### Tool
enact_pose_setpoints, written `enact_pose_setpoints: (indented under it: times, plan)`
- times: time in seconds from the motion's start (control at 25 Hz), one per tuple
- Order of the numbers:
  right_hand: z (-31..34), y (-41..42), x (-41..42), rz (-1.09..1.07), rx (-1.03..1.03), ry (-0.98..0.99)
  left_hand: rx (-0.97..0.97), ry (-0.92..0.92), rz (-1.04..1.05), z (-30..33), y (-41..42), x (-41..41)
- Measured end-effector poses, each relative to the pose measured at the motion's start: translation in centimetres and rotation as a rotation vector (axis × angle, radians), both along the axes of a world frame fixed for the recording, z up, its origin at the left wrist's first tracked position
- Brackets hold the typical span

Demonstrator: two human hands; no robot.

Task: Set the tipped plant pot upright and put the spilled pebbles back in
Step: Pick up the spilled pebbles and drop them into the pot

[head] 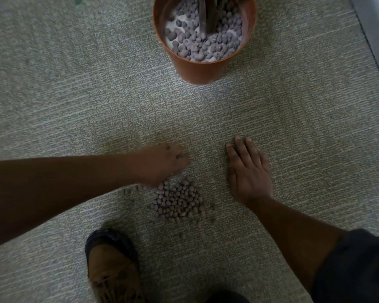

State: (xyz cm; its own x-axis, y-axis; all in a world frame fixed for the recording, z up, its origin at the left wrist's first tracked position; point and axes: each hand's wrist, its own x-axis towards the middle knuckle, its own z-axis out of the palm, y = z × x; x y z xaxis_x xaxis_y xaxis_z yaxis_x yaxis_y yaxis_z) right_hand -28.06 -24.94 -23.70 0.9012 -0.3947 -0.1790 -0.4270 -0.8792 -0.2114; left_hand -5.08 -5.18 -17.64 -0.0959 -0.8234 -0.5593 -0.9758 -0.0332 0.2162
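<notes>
— Tan leather first: that's my shoe [113, 270] at the near edge of the carpet [64, 106], and just past its toe lies the heap of spilled pebbles [178, 201]. They sit in one loose pile, with a few strays off to the left and some toward the shoe.

— What are your hands doing with them?

— My left hand [162, 164] is down at the pile's far left edge with the fingers curled under. Whether it has pebbles pinched inside, I cannot tell; the back of the hand hides them. My right hand [248, 169] lies flat on the carpet to the right of the heap, fingers straight and together, holding nothing and not touching the pebbles.

— And the pot?

— Farther out, well apart from both hands, the terracotta plant pot [202, 66] stands upright, with a layer of pebbles around the plant stem [208, 16] and pale filling showing through.

— So how far along are you?

— Righting the pot looks done. I judge the refill is partway at best, since the whole heap here must go back in.
</notes>
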Motion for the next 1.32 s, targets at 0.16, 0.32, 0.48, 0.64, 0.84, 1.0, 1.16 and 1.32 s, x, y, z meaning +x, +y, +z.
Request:
enact_pose_setpoints:
  times: [0.16, 0.32, 0.48, 0.64, 0.84, 1.0, 1.16, 1.32]
  plan:
    - [0.2, 0.1, 0.0, -0.001, 0.007, -0.004, -0.080, 0.105, 0.095, -0.9, 2.3, -2.0]
    - [0.4, 0.1, 0.0, 0.001, 0.005, -0.002, -0.088, 0.265, 0.143, -0.7, 2.5, -1.6]
    - [0.5, 0.0, 0.1, 0.004, 0.008, -0.009, -0.119, 0.559, 0.487, -0.1, 1.3, -0.6]
    - [0.4, 0.0, 0.0, 0.011, -0.003, 0.000, 0.252, 1.408, 1.270, 1.8, -1.5, 1.8]
    - [0.3, 0.0, -0.1, 0.014, -0.017, 0.020, 0.322, 2.043, 1.274, 6.5, -6.0, 5.2]
    - [0.2, -0.1, -0.1, 0.016, -0.015, 0.023, 0.015, 2.085, 1.410, 10.7, -9.8, 7.1]
    - [0.1, -0.1, -0.1, 0.016, -0.009, 0.022, -0.344, 1.955, 1.716, 12.8, -12.1, 7.8]
    - [0.2, -0.1, -0.1, 0.013, -0.004, 0.021, -0.382, 1.861, 1.806, 13.6, -12.6, 7.4]
